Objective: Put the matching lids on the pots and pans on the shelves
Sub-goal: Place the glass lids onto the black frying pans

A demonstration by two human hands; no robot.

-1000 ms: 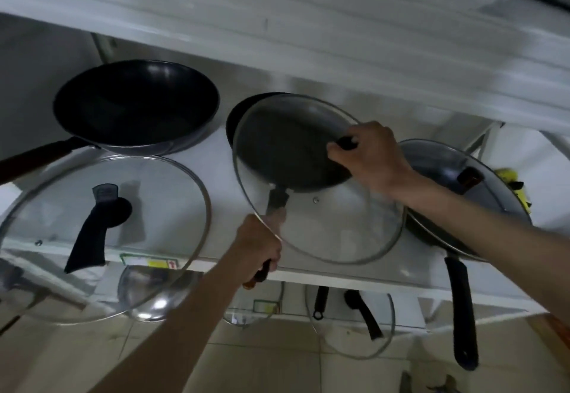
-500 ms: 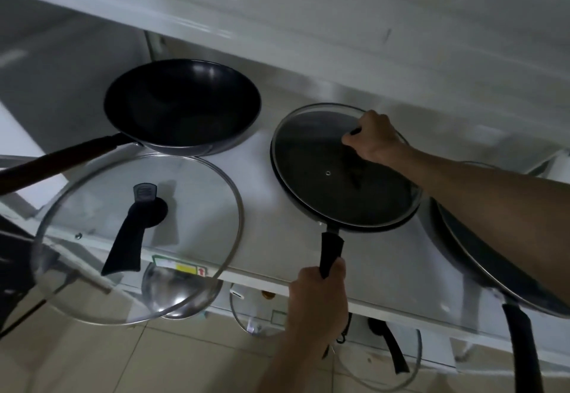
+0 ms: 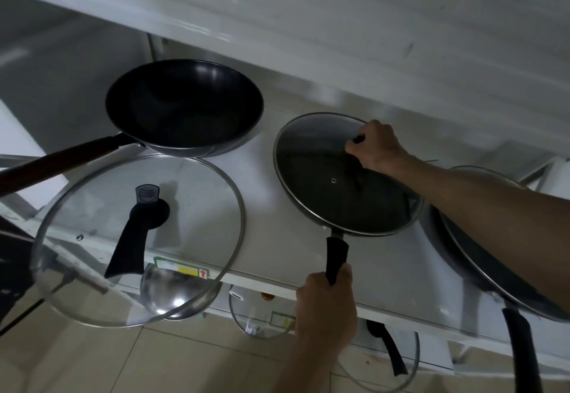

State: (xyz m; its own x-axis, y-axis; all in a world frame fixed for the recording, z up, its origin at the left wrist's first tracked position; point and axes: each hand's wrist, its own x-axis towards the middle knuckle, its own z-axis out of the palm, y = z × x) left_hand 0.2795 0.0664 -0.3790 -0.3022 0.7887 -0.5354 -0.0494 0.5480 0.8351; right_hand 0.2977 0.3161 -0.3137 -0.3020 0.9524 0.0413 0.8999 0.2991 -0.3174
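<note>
A black frying pan [image 3: 311, 207] sits on the white shelf [image 3: 265, 238], and a glass lid [image 3: 324, 164] lies flat over it. My right hand [image 3: 374, 145] grips the lid's black handle. My left hand [image 3: 327, 306] is closed around the pan's black handle at the shelf's front edge. To the left, an uncovered black wok [image 3: 185, 102] with a brown handle stands at the back. A large glass lid [image 3: 138, 238] with a black handle lies in front of it, overhanging the shelf edge.
A covered pan [image 3: 493, 275] with a long black handle sits at the right, partly behind my right forearm. An upper shelf [image 3: 308, 22] hangs close overhead. Below, a lower shelf holds more glass lids [image 3: 259, 318] and a steel lid [image 3: 175, 297]. Tiled floor lies beneath.
The glass lid went from tilted above the pan to lying flat on it. My left hand slid further down the pan's handle. The view shifted left and closer.
</note>
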